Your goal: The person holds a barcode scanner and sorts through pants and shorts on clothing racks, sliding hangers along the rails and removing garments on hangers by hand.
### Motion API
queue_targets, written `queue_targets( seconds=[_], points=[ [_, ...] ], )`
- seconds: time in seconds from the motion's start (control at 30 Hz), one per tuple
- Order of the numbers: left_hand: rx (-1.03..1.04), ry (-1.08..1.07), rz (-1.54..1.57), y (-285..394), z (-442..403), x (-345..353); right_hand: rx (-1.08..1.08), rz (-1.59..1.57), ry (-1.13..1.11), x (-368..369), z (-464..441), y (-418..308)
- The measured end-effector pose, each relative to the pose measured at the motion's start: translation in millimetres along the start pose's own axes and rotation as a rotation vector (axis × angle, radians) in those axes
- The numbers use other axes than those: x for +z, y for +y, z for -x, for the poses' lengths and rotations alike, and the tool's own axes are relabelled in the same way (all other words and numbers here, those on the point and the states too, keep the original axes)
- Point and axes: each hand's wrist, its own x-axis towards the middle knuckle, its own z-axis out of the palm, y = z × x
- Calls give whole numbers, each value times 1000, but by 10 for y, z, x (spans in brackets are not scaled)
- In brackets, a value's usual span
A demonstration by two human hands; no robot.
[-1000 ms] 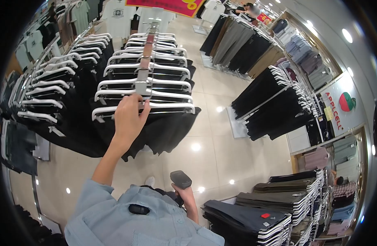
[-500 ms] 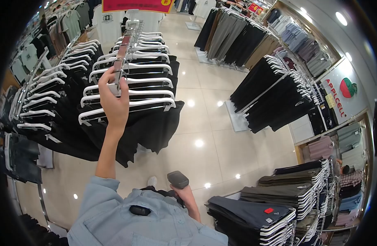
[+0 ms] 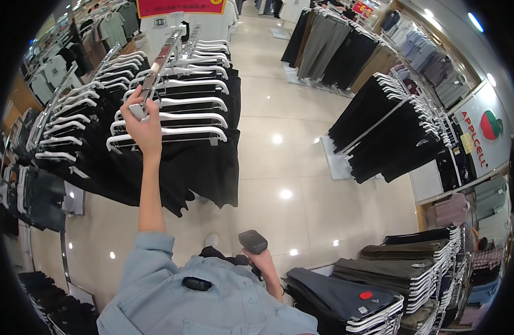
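My left hand (image 3: 143, 127) reaches forward, fingers wrapped around the near end of a clothes rack's metal rail (image 3: 156, 70). White hangers (image 3: 184, 133) hang from this rail on both sides of my fingers, carrying black garments (image 3: 209, 173). Low in front of my body, my right hand (image 3: 262, 261) grips a dark grey handheld scanner (image 3: 253, 241) with its head pointing up. The scanner's lower part is hidden by my fingers.
Left of the rail stands another row of white hangers (image 3: 67, 120) with black clothes. To the right are a rack of black trousers (image 3: 379, 128) and, nearer, stacked trousers on hangers (image 3: 338, 285). A tiled floor (image 3: 279, 151) runs between them. A red sign (image 3: 181, 5) tops the rack.
The near end of the rail has swung left with my left hand on it, and its hanging garments have turned along. The surroundings shift right in view. My right hand keeps the scanner low.
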Motion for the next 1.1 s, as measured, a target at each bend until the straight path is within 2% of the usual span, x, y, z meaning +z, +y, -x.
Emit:
queue_targets(
  seconds=[0.03, 0.13, 0.17, 0.27, 0.3, 0.4, 0.47, 0.67, 0.93, 1.03, 1.1],
  points=[
    [43, 8, -34, 23, 0, 5, 1, 3, -15, -59, 16, -1],
    [-26, -7, -3, 9, 7, -14, -27, 17, -46, -252, 41, -12],
    [51, -14, -60, -60, 0, -22, -26, 19, -56, -321, 37, 8],
    [-59, -33, -23, 77, 12, -57, -27, 50, -86, -506, 47, 49],
    [-10, -41, -52, 97, 0, -69, -38, 40, -82, -553, 57, 73],
    [-63, -39, 18, 123, 17, -82, -73, 29, -98, -672, 68, 213],
    [-27, -33, -18, 53, 2, -105, -74, 40, -91, -753, 113, 249],
    [-118, -43, 45, 118, 19, -115, -101, 69, -100, -928, 200, 339],
    [-7, 33, -68, 31, 17, -28, -85, -18, -75, -1077, 166, 433],
    [-78, 44, -4, 111, 56, 18, -66, -53, -64, -1123, 153, 461],
    [-8, 85, -76, 1, 45, 43, -64, -65, -51, -1155, 146, 440]
  ],
)
